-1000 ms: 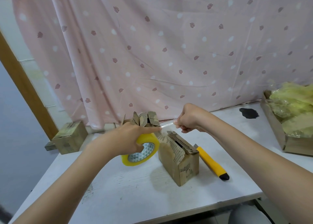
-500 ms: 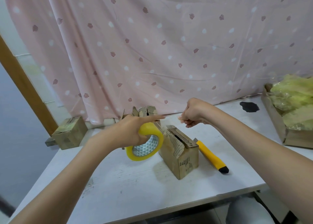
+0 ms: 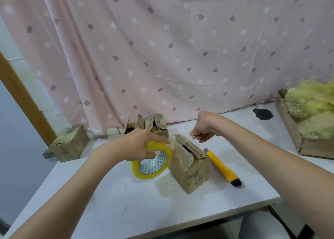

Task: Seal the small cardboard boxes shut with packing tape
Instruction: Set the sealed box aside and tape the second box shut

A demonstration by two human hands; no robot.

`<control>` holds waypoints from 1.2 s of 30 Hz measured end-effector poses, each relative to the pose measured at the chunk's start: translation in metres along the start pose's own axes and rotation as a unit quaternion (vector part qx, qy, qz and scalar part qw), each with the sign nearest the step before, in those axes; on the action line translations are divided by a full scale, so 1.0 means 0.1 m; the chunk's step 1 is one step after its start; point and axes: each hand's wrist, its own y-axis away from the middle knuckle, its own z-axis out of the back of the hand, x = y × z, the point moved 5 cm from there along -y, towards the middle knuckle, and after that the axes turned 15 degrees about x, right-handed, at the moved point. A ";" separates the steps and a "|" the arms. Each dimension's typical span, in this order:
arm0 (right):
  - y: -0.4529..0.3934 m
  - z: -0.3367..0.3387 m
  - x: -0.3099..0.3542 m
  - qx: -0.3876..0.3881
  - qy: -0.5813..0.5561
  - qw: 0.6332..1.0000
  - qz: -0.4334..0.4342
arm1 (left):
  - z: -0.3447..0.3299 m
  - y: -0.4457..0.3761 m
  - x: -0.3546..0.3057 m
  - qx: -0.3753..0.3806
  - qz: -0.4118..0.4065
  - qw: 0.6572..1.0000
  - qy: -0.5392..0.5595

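Gripping now:
Left hand (image 3: 139,144): fingers curled round the tape roll (image 3: 153,162), beside the box (image 3: 189,164).
Right hand (image 3: 203,128): clenched; any tape pinched, cannot tell.

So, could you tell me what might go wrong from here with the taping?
1. The near box has its flaps only loosely folded, with a gap along the seam; tape laid now might seal it crooked or gaping.
2. The strip between the tape roll in the left hand and the pinching right hand is barely visible; it could twist and stick to itself.
3. The yellow utility knife lies just beside the box, where a forearm could knock it.
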 end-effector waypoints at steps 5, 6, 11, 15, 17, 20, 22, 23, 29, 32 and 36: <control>-0.06 -0.03 -0.03 -0.011 0.031 0.999 -0.026 | -0.01 0.03 -0.06 0.015 -0.004 1.000 -0.004; -0.07 -0.04 -0.02 -0.012 0.041 0.999 -0.032 | -0.02 0.02 -0.07 0.020 -0.003 1.000 -0.006; -0.08 -0.12 -0.02 -0.016 0.104 0.992 -0.070 | -0.14 -0.05 -0.08 0.055 0.002 0.998 -0.015; -0.08 -0.13 -0.06 -0.038 0.129 0.988 -0.072 | -0.14 -0.04 -0.17 0.061 0.006 0.998 -0.031; -0.09 -0.13 -0.08 -0.036 0.122 0.989 -0.075 | -0.14 -0.05 -0.18 0.066 0.012 0.997 -0.030; -0.11 -0.12 -0.11 -0.035 0.106 0.991 -0.075 | -0.16 -0.08 -0.17 0.069 0.019 0.997 -0.031; -0.12 -0.14 -0.14 -0.034 0.084 0.994 -0.063 | -0.18 -0.09 -0.16 0.068 0.023 0.997 -0.033; -0.13 -0.14 -0.14 -0.036 0.077 0.995 -0.053 | -0.18 -0.09 -0.15 0.068 0.025 0.997 -0.035; -0.10 -0.12 -0.20 -0.086 0.122 0.988 -0.038 | -0.20 -0.08 -0.17 0.072 0.033 0.996 -0.049; 0.01 -0.13 -0.13 -0.177 0.189 0.966 0.016 | -0.24 -0.07 -0.18 0.079 0.030 0.995 -0.046; -0.01 -0.33 -0.07 -0.232 0.277 0.929 0.074 | -0.26 -0.07 -0.15 0.079 0.033 0.995 -0.042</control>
